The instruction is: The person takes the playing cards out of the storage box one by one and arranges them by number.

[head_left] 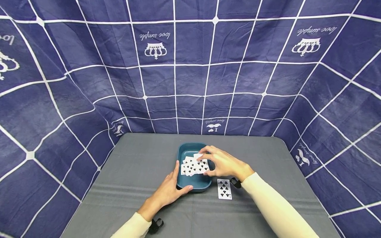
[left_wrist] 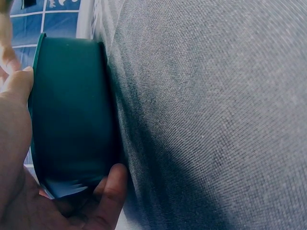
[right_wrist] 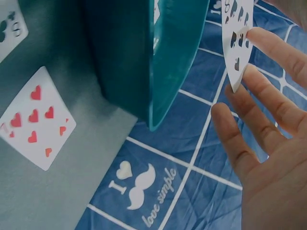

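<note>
A teal plastic tray (head_left: 193,185) holds a spread of spade playing cards (head_left: 188,167). My left hand (head_left: 168,190) grips the tray's near left corner, fingers along the left side and thumb at the front rim; the left wrist view shows this hand (left_wrist: 14,143) round the tray's wall (left_wrist: 72,115). Over the tray's right side, my right hand (head_left: 221,162) pinches a playing card. In the right wrist view that card, an eight of spades (right_wrist: 235,33), stands on edge against the fingertips (right_wrist: 254,74); the thumb is mostly out of frame.
An eight of clubs (head_left: 224,189) lies face up on the grey cloth (head_left: 143,158), right of the tray. A seven of hearts (right_wrist: 38,120) lies farther along, hidden in the head view. Blue checked fabric (head_left: 190,79) rises behind and at both sides.
</note>
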The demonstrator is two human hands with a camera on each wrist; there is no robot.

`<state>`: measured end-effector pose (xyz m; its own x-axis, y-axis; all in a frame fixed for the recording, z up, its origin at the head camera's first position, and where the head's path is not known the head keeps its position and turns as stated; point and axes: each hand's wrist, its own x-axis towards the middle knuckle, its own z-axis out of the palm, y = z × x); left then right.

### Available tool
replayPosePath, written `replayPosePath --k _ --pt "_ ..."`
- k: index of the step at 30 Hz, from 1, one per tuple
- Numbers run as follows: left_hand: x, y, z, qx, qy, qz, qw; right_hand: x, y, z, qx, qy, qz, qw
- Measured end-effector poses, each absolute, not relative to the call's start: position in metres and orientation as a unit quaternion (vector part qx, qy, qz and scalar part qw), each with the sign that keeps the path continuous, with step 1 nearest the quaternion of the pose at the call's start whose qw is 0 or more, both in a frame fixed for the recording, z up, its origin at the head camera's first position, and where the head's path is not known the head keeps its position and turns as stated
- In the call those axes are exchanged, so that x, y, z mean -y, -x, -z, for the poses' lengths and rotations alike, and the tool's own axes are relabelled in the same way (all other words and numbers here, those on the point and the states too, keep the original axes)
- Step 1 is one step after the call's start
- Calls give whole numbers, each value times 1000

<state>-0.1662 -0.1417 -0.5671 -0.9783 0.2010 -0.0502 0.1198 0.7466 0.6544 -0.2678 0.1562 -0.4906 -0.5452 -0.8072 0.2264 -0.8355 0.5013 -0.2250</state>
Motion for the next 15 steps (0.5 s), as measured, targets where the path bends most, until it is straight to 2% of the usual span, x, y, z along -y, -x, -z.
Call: replayPosePath --k 15 --pt "142 166 567 -931 -82 -352 52 -202 248 503 875 -449 -163 81"
